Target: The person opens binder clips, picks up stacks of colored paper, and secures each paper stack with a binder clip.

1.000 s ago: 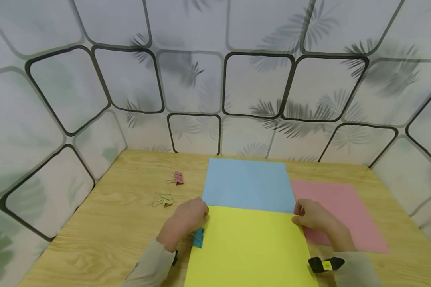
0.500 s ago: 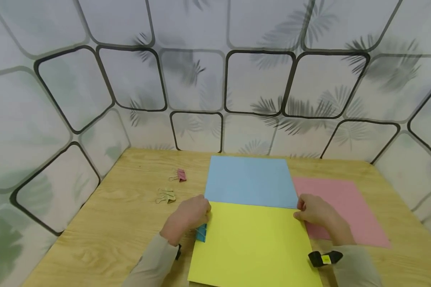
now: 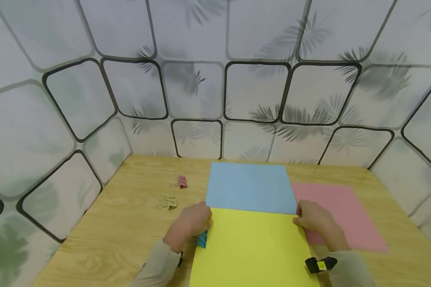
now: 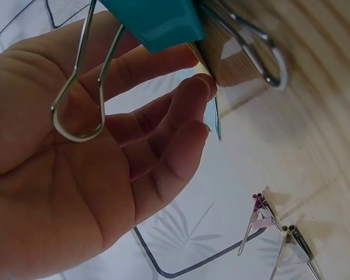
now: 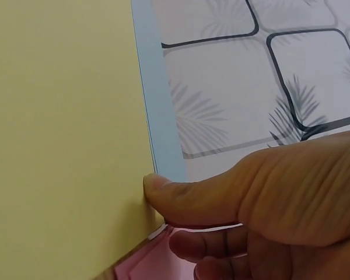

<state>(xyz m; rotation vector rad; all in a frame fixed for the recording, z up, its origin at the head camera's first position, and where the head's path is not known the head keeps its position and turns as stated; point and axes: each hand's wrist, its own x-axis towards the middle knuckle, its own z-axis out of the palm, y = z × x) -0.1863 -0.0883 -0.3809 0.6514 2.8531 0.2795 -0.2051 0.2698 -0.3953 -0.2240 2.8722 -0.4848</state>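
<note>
A yellow sheet (image 3: 253, 247) lies nearest the person, its far edge running along the near edge of a blue sheet (image 3: 249, 187). My left hand (image 3: 191, 222) grips the yellow sheet's far left corner, fingertips at the edge in the left wrist view. Beside that hand, a teal binder clip (image 3: 202, 239) sits on the left edge, its wire handles standing out in the left wrist view; the hand partly covers it from above. At the far right corner my right hand (image 3: 317, 219) pinches the sheet, thumb (image 5: 169, 192) on top and the other fingers curled below.
A pink sheet (image 3: 341, 215) lies on the wooden table (image 3: 122, 227) to the right, under the right hand and forearm. Left of the blue sheet are a pink binder clip (image 3: 182, 181) and a pale yellow binder clip (image 3: 169, 202). Patterned walls (image 3: 197, 89) stand behind the table.
Both hands keep hold of the yellow sheet's far corners. The left hand has shifted slightly toward the person and covers more of the teal clip. The head view has tilted a little.
</note>
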